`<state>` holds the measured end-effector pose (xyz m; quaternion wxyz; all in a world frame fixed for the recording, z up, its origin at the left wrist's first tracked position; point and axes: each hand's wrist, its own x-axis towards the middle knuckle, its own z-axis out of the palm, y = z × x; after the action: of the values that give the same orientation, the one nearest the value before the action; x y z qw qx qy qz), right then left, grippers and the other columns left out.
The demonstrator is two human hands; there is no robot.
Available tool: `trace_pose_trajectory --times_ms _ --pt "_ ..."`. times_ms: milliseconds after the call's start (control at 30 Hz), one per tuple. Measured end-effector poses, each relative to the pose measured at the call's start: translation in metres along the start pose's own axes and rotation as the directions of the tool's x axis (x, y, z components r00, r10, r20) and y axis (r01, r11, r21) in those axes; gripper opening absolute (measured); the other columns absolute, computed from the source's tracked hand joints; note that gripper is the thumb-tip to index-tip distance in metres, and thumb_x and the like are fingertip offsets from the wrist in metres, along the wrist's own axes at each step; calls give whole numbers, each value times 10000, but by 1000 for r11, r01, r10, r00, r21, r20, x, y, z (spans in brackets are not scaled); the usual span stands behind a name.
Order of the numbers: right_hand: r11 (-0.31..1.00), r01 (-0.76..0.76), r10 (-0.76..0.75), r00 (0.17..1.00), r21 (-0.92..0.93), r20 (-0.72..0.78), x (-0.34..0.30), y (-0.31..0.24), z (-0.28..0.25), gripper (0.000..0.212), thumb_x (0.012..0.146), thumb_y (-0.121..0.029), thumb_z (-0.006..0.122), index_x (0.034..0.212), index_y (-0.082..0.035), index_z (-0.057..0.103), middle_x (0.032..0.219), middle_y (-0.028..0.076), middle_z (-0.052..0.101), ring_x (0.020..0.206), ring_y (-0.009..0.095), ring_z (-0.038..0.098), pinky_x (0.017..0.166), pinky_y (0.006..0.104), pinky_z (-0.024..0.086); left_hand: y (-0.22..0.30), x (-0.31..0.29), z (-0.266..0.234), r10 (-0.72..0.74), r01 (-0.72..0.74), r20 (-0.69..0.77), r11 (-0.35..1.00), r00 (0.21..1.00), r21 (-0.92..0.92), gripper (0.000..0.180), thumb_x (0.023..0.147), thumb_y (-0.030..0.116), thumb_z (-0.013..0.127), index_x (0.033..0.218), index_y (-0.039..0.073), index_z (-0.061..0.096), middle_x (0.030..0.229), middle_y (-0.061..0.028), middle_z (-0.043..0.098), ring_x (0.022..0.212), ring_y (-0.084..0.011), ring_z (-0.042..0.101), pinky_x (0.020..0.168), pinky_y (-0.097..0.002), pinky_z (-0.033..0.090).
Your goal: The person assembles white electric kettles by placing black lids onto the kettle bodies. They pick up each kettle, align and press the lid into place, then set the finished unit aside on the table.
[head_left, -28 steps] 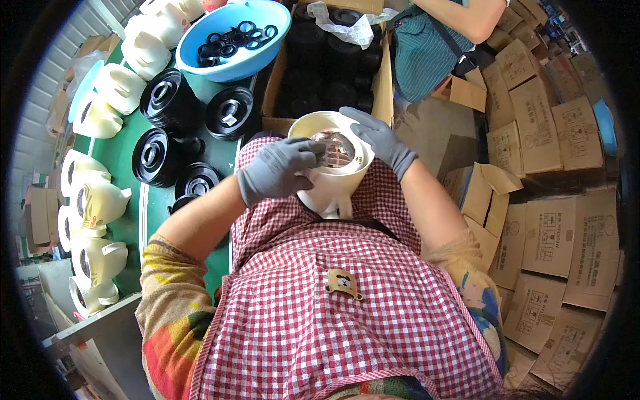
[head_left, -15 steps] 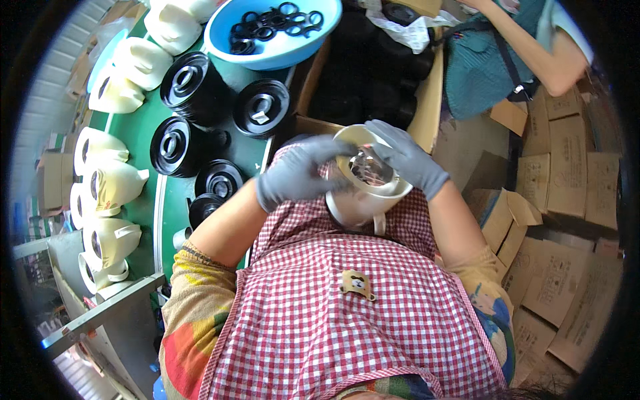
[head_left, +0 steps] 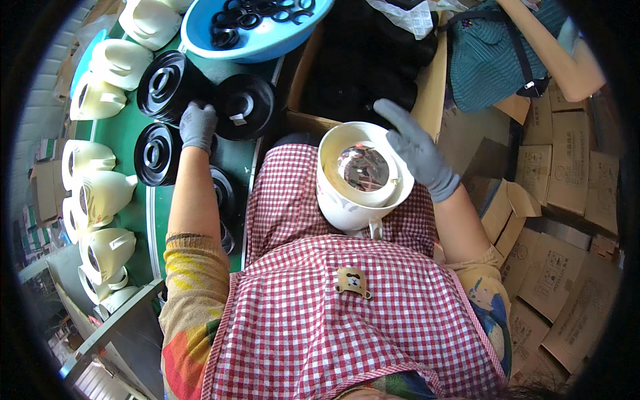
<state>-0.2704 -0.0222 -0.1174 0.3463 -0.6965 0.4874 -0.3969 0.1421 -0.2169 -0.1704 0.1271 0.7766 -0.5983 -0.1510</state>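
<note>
A white jug body with a handle stands upright on my lap. Within its wide mouth sit a cream inner ring and a shiny, mirror-like liner. My right hand, in a grey glove, is at the jug's right rim with its fingers stretched out and apart. On the green table, my gloved left hand reaches down between black round ribbed parts, its fingers drawn together. What lies under those fingertips is hidden. Next to it is another black round part with a pale tag.
A blue basin of black rings stands at the table's far end. Cream spouted collars line the table's left side. Beyond my knees is an open carton of black parts. Cardboard boxes lie right; another person's arm shows far right.
My left hand has left the jug's mouth and moved left to the black parts on the table. My right hand has stayed by the jug's rim, its fingers more spread.
</note>
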Motion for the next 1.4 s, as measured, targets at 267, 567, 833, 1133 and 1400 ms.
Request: trace_pose_trajectory --times_ms 267,567,833,1133,1400 --pt "911 -51 94 992 409 -84 29 11 -13 531 1027 -280 481 1488 -57 341 1489 163 420 1366 272 429 1129 370 340 39 -42 -40 470 -606 -450 762 759 -227 211 959 117 556 1156 46 530 966 -208 676 894 -351 683 780 -393 537" --pt "959 43 -18 996 281 -90 48 -8 -24 652 910 -165 672 1468 -47 355 1461 156 448 1328 244 468 1126 371 389 174 -122 -32 728 -531 -334 48 599 -846 457 949 71 568 1381 27 426 1306 -225 526 1208 -347 551 984 -390 481" --pt "729 72 -58 997 680 -44 3 5 -8 608 851 -449 719 1259 -10 615 1322 187 575 1257 302 529 1067 428 416 147 -134 -3 788 141 358 334 502 -932 706 961 658 372 1274 65 593 1138 -116 647 1067 -226 626 970 -360 489" --pt "898 99 -78 995 428 -67 -3 0 2 576 846 -557 657 1060 -28 736 1216 165 642 1181 297 567 1082 437 362 132 -142 25 870 -225 19 149 493 -963 442 1033 375 441 1089 20 699 1177 -153 643 1101 -265 606 1018 -362 435" --pt "832 22 18 998 555 -66 7 9 0 533 900 -523 617 1078 -30 717 1124 121 676 1085 233 618 983 381 462 137 -139 9 917 52 138 127 375 -990 875 797 633 683 1371 2 486 1345 -159 560 1231 -258 549 1070 -390 407"
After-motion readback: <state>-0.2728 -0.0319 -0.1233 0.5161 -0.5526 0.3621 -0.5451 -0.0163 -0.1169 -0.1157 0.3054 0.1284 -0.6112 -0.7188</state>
